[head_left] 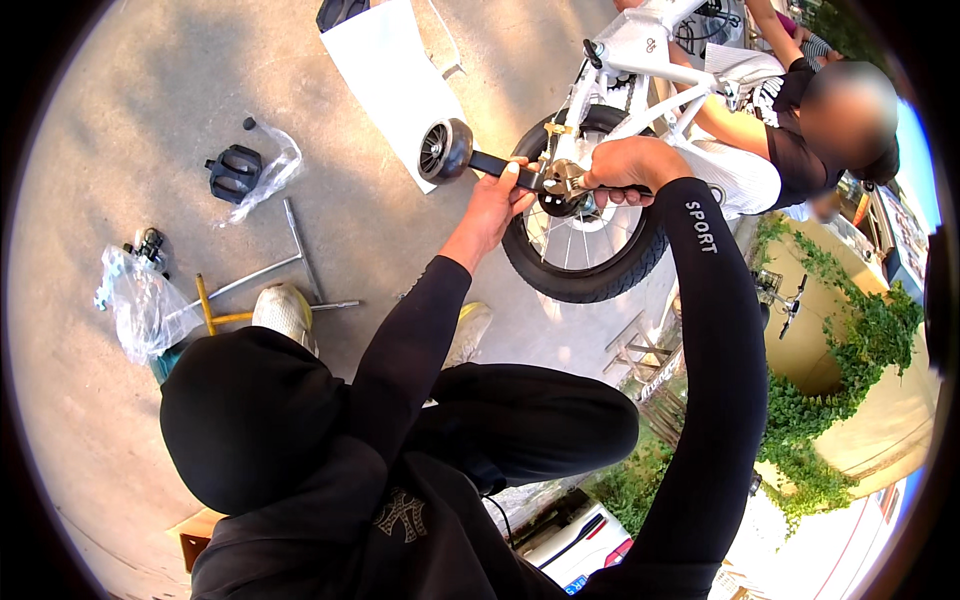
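A white bicycle frame (640, 50) has a rear wheel (590, 285) with a black tyre. At its hub sits a black training-wheel bracket (489, 163), which carries a small black training wheel (444, 150) on its left end. My left hand (490, 210) is closed on the bracket near the hub, fingers wrapped around it. My right hand (632, 168) grips an adjustable wrench (566, 178), its metal head at the axle and part of its dark handle showing below my fingers. The nut itself is hidden behind the wrench and my fingers.
At the far right another person (745, 130) bends beside the frame. On the concrete to the left lie a black pedal (236, 173), clear plastic bags (150, 310), and T-handled metal tools (300, 250). A white sheet (390, 80) lies behind the training wheel.
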